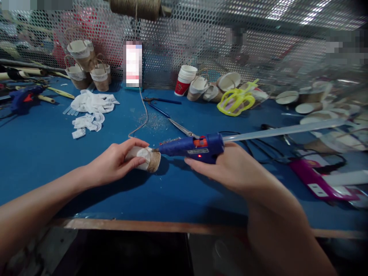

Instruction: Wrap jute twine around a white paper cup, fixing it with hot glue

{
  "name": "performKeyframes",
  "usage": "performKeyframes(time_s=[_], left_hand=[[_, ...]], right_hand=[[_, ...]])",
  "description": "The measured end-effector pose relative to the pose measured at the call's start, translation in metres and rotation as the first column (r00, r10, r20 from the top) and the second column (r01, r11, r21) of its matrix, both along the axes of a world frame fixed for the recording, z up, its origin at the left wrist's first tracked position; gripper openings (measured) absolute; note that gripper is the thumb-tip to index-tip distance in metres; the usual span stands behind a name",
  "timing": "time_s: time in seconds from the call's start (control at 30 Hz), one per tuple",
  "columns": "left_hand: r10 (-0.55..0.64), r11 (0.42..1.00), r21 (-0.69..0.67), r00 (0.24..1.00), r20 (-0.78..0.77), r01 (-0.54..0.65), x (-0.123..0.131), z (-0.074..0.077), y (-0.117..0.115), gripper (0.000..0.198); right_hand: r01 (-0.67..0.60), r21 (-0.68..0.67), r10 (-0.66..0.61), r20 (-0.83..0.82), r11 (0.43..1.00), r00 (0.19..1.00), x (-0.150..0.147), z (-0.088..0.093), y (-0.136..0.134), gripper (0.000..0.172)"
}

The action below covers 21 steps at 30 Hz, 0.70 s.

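My left hand (115,163) is wrapped round a white paper cup (141,156) lying on its side on the blue table (51,153). Brown twine (154,161) is wound around the cup's end, and a strand (143,115) runs up from it to a spool (135,8) overhead. My right hand (230,168) grips a blue glue gun (195,147) with a clear glue stick (287,130) out the back. A small red light glows on the gun's side. Its nozzle touches the twine-wrapped end of the cup.
Scissors (172,119) lie behind the gun. Twine-wrapped cups (86,65) stand at the back left by white scraps (92,103) and a second glue gun (24,97). More cups (201,84), a yellow-green holder (237,101), and a magenta object (316,180) sit right. Perforated metal screen behind.
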<state>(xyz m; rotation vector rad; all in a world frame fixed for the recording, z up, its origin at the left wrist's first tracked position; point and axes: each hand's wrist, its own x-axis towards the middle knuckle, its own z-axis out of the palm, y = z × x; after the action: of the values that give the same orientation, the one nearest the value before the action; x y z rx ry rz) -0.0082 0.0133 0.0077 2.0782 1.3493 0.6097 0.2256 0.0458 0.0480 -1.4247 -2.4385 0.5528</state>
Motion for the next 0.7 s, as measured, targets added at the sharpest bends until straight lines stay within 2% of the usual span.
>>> performKeyframes(time_s=[0.23, 0.37, 0.5, 0.7], left_hand=[[-0.011, 1.0, -0.018, 1.0, 0.003, 0.011, -0.0006, 0.0001, 0.0001, 0.034], [-0.012, 1.0, -0.015, 1.0, 0.002, 0.012, -0.0007, -0.0009, 0.0002, 0.033], [-0.011, 1.0, -0.013, 1.0, 0.0, 0.011, -0.0002, -0.0014, 0.0002, 0.032], [-0.008, 1.0, -0.017, 1.0, 0.004, 0.008, 0.0003, -0.0002, 0.0002, 0.032]], right_hand=[[0.03, -0.047, -0.029, 0.003, 0.998, 1.0, 0.0014, 0.0, -0.0019, 0.022], [0.039, -0.097, -0.045, -0.064, 0.995, 0.997, 0.0022, 0.0025, -0.0047, 0.028], [0.026, -0.036, -0.027, -0.032, 0.999, 0.999, 0.0011, 0.002, -0.002, 0.03], [0.017, -0.023, -0.016, 0.002, 1.0, 1.0, 0.0007, 0.0, -0.0015, 0.023]])
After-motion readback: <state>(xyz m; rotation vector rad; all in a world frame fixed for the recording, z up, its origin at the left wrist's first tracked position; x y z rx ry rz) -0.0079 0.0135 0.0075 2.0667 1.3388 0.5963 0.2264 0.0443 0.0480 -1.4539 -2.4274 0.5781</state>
